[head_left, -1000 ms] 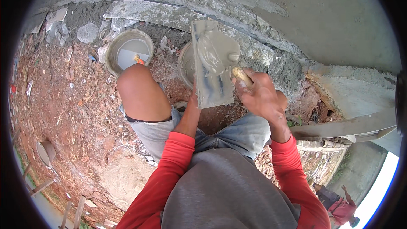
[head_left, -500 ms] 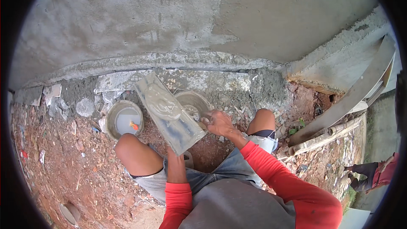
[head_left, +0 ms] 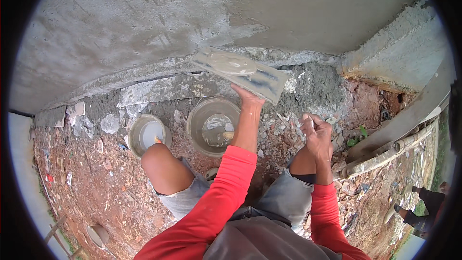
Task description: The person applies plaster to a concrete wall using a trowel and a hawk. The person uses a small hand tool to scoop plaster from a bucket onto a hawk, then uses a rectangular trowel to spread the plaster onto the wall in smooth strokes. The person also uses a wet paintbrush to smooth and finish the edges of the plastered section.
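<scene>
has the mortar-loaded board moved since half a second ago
Yes. Against the mortar bucket, the mortar-loaded board has shifted rightward and away from the body: earlier it overlapped that bucket's left side; now it shows beyond the rim.

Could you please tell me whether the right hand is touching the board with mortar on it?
Apart: the head view shows rubbly ground plainly between the right hand and the board.
</scene>
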